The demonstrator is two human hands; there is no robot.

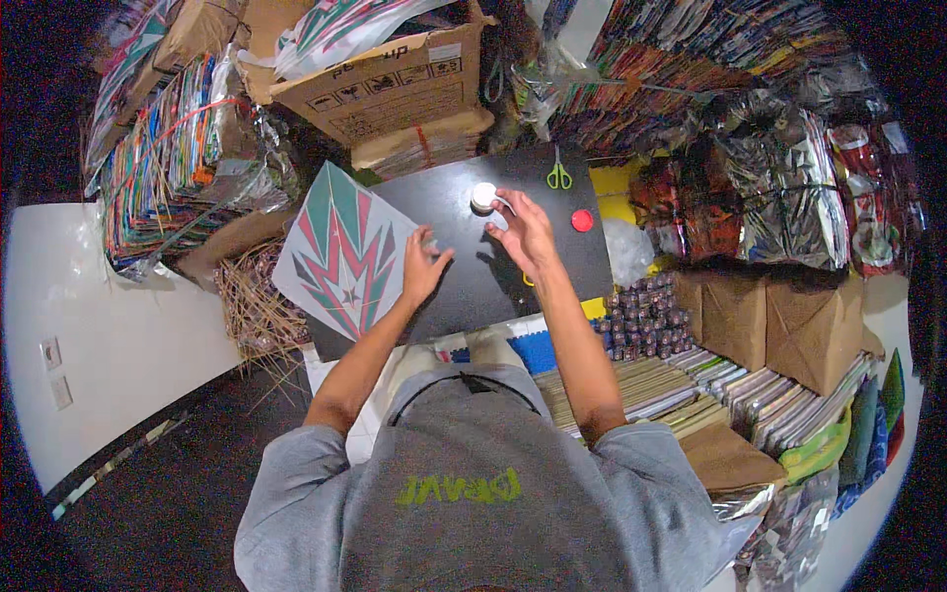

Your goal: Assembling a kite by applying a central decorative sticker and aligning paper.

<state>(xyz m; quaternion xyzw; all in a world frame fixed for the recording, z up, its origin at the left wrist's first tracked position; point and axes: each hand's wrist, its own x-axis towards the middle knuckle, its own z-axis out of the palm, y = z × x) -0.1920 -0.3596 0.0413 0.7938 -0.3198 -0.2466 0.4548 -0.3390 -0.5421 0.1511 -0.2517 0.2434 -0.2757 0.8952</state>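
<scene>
A small white roll of tape (482, 195) sits on a black board (473, 286). My right hand (523, 235) is just beside it, with fingertips pinching a strip pulled from the roll. My left hand (422, 264) hovers over the board, fingers apart, touching the right corner of a diamond-shaped paper kite (340, 252) in teal, red and white stripes with a small star. The kite lies on the board's left side.
Green-handled scissors (559, 175) and a red round lid (582, 220) lie on the board's far right. Cardboard boxes (390, 84), stacked paper bundles (173, 158), a heap of thin sticks (252, 306), brown paper parcels (779, 321) and thread spools (641, 311) crowd around.
</scene>
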